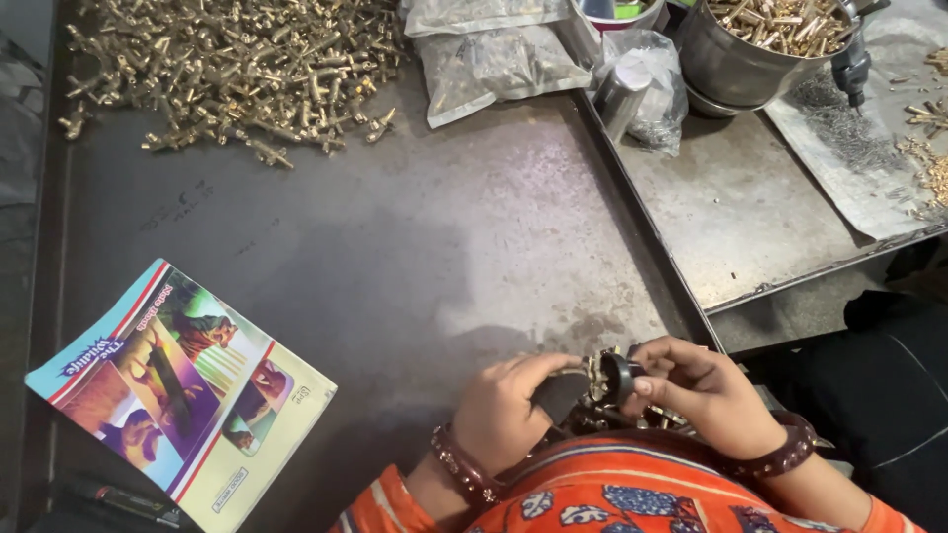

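A dark, scuffed metal counter (395, 247) is filling the view. At its near edge the left hand (504, 410) and right hand (706, 390) are pinching a small dark round part (614, 375) between curled fingers. Brass fittings (237, 69) are lying heaped at the far left corner, a colourful booklet (183, 390) at the near left, plastic bags (499, 64) along the far edge, and a steel bowl (750, 44) on the adjoining tray (741, 217).

I see a small metal workshop: a worn steel worktable (395, 257), a big heap of brass fittings (237, 69), plastic bags of parts (499, 64) and a steel bowl (741, 59) with brass pieces.
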